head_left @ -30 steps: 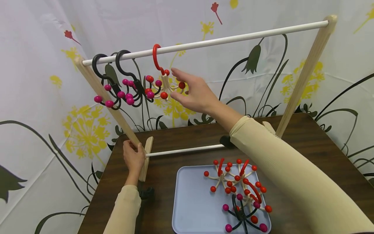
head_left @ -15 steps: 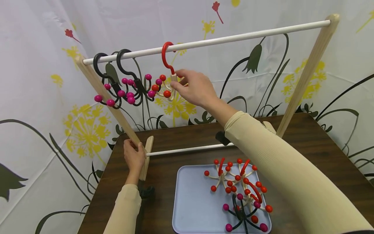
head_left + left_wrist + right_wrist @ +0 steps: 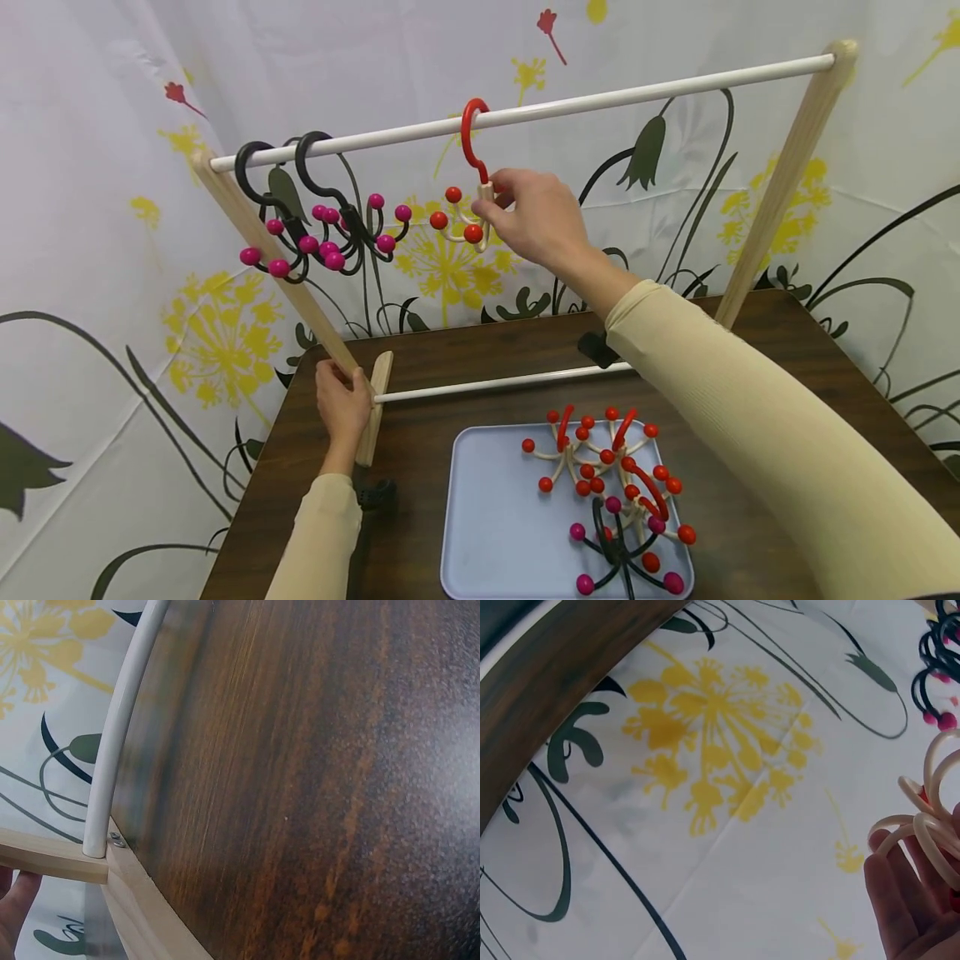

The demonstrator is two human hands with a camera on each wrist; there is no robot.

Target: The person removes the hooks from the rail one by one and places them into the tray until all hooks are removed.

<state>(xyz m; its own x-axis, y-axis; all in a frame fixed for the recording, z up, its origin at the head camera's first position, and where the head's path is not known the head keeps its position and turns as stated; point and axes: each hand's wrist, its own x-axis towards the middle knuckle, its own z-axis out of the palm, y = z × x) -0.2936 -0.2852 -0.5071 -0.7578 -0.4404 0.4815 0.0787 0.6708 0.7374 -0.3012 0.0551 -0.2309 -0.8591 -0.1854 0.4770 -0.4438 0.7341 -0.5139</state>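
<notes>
A white rail (image 3: pixel 585 106) runs across the top of a wooden rack. From it hangs a multi-prong hanger (image 3: pixel 471 150) with a red hook, a cream body and red ball tips. My right hand (image 3: pixel 546 218) pinches this hanger by its body below the hook; in the right wrist view its cream prongs (image 3: pixel 922 829) arch over the fingers (image 3: pixel 892 900). The hand hides part of the prongs. My left hand (image 3: pixel 345 408) grips the rack's left post (image 3: pixel 315 312) low down, and in the left wrist view the fingers (image 3: pixel 19 900) lie against the wood.
Two black hangers (image 3: pixel 352 221) with magenta tips hang at the rail's left end. On the table (image 3: pixel 405 533), a pale blue tray (image 3: pixel 495 517) holds several red-tipped hangers (image 3: pixel 566 450) and a black one (image 3: pixel 615 550). A lower white bar (image 3: pixel 495 384) joins the rack's feet. A patterned curtain stands behind.
My right hand has come onto the red-hooked hanger, taken hold of its body and slid it right along the rail, away from the black hangers. My left hand stays on the post.
</notes>
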